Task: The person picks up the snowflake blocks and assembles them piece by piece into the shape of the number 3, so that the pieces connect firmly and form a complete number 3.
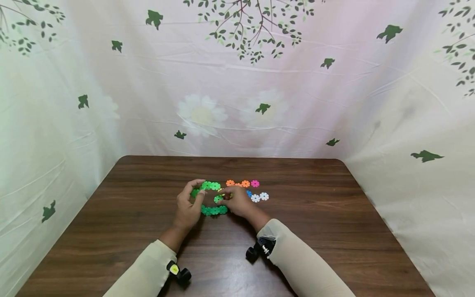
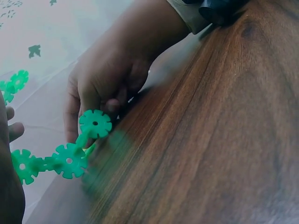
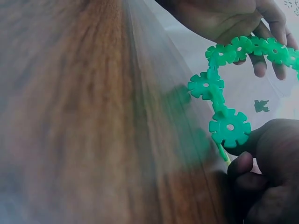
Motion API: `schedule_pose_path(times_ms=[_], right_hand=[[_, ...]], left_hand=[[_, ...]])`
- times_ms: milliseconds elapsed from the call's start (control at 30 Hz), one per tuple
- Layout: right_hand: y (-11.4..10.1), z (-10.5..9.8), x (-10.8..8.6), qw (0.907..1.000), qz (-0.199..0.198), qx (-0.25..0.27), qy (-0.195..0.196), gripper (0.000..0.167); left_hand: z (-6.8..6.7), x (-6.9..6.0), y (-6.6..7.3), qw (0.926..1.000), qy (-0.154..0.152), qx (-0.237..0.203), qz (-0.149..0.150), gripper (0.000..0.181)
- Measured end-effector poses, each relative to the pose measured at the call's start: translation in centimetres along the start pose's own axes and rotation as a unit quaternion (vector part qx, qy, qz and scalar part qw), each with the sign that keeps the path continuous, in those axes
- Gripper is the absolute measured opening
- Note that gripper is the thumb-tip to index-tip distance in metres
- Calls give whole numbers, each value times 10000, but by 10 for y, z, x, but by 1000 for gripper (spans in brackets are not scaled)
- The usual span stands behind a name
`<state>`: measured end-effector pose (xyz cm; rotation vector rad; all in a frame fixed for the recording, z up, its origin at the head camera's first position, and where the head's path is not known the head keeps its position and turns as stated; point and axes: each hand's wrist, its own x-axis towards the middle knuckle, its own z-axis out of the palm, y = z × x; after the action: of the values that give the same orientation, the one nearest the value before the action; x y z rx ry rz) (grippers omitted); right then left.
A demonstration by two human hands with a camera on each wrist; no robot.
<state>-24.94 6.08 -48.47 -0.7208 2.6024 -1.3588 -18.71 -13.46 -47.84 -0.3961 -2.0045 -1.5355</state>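
A curved chain of green notched flower discs [image 1: 214,210] lies between my hands, bowed open towards the right. My left hand [image 1: 188,209] holds its left side between thumb and fingers; in the right wrist view, the upper discs [image 3: 274,50] cross these fingers. My right hand [image 1: 240,202] pinches at the chain's inner end, beside a green disc [image 1: 217,199]. In the left wrist view that end disc [image 2: 96,123] sits against the right fingertips. A thin yellowish edge shows by the right thumb in the right wrist view; the fingers hide most of it.
Behind my right hand, orange discs [image 1: 245,184] and a pink disc [image 1: 255,183] lie on the brown wooden table [image 1: 315,231]. White discs [image 1: 264,196] and a blue disc [image 1: 249,193] are just right of that hand. A printed cloth [image 1: 230,136] hangs around the table.
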Motion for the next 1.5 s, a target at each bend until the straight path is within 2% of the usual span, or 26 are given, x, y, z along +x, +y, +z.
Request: schedule_pose_path(times_ms=[200, 467, 733, 1000, 1300, 1500], right_hand=[[-1, 1, 3, 9990, 92, -425, -91, 26], [-5, 1, 1, 9985, 302, -438, -148, 25], [-6, 2, 2, 9976, 304, -609, -154, 21], [-8, 2, 0, 9950, 822, -527, -206, 20], [-4, 3, -4, 9978, 466, -425, -191, 24], [-4, 2, -8, 10000, 47, -28, 32, 26]], left_hand=[[0, -1, 1, 10000, -47, -13, -37, 29], [-2, 1, 0, 9999, -51, -75, -62, 30], [-6, 4, -4, 9999, 47, -86, 47, 30], [-6, 4, -3, 9999, 35, -115, 1, 30], [-3, 3, -2, 9998, 106, -115, -81, 31], [-5, 4, 0, 9998, 26, -155, -92, 30]])
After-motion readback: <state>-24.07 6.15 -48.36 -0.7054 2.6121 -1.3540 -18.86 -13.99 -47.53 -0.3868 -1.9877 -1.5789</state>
